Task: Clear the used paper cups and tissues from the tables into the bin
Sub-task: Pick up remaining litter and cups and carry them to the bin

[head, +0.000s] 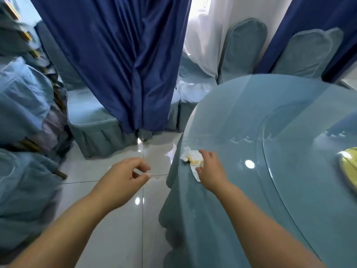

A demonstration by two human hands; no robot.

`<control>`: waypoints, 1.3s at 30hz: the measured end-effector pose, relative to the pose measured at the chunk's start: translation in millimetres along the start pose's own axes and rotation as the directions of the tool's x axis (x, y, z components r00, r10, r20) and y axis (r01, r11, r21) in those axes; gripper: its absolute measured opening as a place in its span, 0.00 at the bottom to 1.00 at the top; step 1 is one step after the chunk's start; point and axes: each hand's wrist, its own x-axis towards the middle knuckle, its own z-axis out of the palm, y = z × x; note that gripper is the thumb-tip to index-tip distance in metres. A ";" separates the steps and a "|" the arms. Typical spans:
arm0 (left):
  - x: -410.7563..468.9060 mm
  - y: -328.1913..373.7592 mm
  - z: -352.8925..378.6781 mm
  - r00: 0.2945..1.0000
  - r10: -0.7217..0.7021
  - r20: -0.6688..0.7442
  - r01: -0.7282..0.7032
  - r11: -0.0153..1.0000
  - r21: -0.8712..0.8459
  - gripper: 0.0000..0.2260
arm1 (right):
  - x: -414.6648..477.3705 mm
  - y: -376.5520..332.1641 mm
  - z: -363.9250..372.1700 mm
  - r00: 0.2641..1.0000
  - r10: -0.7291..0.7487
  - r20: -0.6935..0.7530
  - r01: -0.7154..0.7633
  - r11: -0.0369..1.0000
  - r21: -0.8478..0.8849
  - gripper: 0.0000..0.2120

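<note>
Grabbing step: crumpled tissue (191,157), white with a yellowish stain, sits on the table (231,122) right at its left edge, on the clear cover over the blue cloth. Right hand (209,167) is on it, fingers curved over the far side and thumb tucked at the near side, so the wad is pinched between them. A flat tail of tissue sticks out under the thumb toward the near edge.

To do it well: gather the whole wad plus that tail into the palm before lifting. Squeeze enough that no scrap drops. Lift straight up off the slick cover rather than dragging it over the edge.

Left hand (125,175) hangs off the table over the floor tiles (116,219), left of the tissue and well apart from it. Its fingers are loosely curled, thumb near the forefinger, holding nothing.

White scrap (171,154) lies on the floor tiles just beside the table's left edge, likely next for the free hand. Yellow plate (347,167) sits toward the table's right side, cut off by the frame. No bin or cups in view.
</note>
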 end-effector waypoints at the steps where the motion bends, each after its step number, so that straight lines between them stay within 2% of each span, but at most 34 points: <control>1: 6.3 -5.6 -0.8 1.000 -0.013 0.011 0.013 1.000 -0.003 0.03 | 10.9 0.1 6.1 1.000 -0.011 0.019 0.012 0.998 -0.059 0.29; 5: 23.9 -20.0 -7.9 0.999 -0.044 0.027 0.045 0.999 -0.011 0.04 | 43.4 8.3 29.2 0.982 0.002 0.189 0.056 0.951 -0.304 0.38; 8: 30.9 -28.2 -15.5 0.998 -0.064 -0.004 0.063 0.998 -0.019 0.04 | 53.2 14.3 40.8 0.954 0.025 0.298 0.087 0.929 -0.359 0.35; 12: 32.6 -40.7 -20.5 0.996 -0.088 -0.032 0.087 0.995 -0.046 0.04 | 49.1 9.6 46.5 0.974 -0.016 0.224 0.105 0.914 -0.393 0.28; 15: 27.6 -49.5 -19.8 0.994 -0.100 -0.044 0.096 0.993 -0.075 0.03 | 34.2 5.0 52.5 0.982 -0.010 0.187 0.074 0.936 -0.343 0.24; 20: 8.6 -63.0 -21.5 0.994 -0.104 -0.045 0.097 0.985 -0.144 0.02 | 3.6 -9.0 61.3 0.972 -0.035 0.234 0.100 0.957 -0.273 0.18; 25: -14.6 -75.0 -28.5 0.995 -0.096 -0.040 0.087 0.980 -0.178 0.04 | -33.5 -39.4 76.4 0.984 -0.077 0.161 0.102 0.983 -0.153 0.11; 32: -43.2 -97.0 -47.8 0.998 -0.047 -0.040 0.040 0.985 -0.165 0.02 | -71.9 -100.7 97.8 0.980 -0.172 0.098 0.181 0.979 -0.090 0.11; 39: -90.1 -155.9 -82.2 0.997 0.066 0.040 -0.061 0.991 -0.119 0.03 | -136.6 -154.6 129.7 0.994 -0.106 0.009 0.107 0.994 -0.039 0.13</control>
